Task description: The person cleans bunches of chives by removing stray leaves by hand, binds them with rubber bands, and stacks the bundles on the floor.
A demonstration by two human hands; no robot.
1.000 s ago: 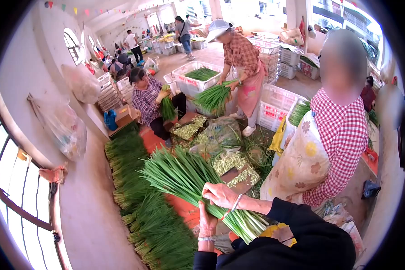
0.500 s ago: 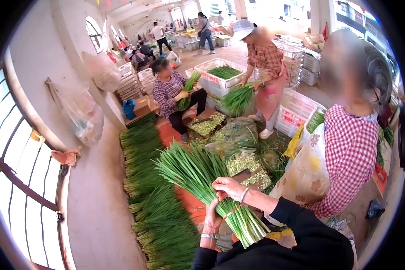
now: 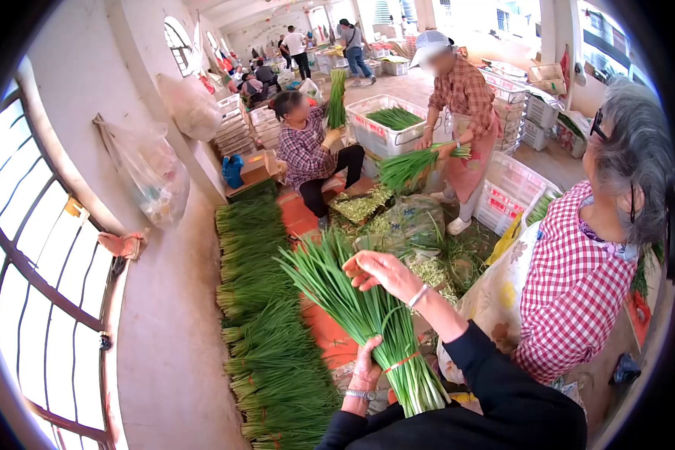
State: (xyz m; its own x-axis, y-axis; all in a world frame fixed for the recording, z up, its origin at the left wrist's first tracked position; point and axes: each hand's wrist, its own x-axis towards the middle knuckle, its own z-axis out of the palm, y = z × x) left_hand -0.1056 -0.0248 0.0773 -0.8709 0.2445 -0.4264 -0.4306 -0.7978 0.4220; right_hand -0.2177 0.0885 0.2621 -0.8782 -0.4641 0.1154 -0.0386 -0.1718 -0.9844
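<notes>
A large bundle of long green stalks (image 3: 386, 319) slants across the lower middle, its pale ends toward my body. A red band (image 3: 403, 363) goes round it near those ends. My left hand (image 3: 366, 367) is wrapped round the bundle just above the band, from the left side. My right hand (image 3: 382, 271) is raised over the leafy part, its fingers apart and slightly curled, with nothing in them. Rows of similar green bundles (image 3: 277, 367) lie on the floor to the left.
A person in a checked shirt (image 3: 570, 292) stands close at right. Ahead, a seated person (image 3: 305, 150) and a standing person (image 3: 465, 101) handle green bundles. White crates (image 3: 382, 136), plastic bags (image 3: 416, 219) and trimmings (image 3: 361, 204) lie beyond; a barred window (image 3: 45, 247) is at left.
My right hand has come off the bundle, lifted and spread its fingers. The bundle stands more upright in my left hand. The seated person has raised a bundle. The view has shifted to the right person's side.
</notes>
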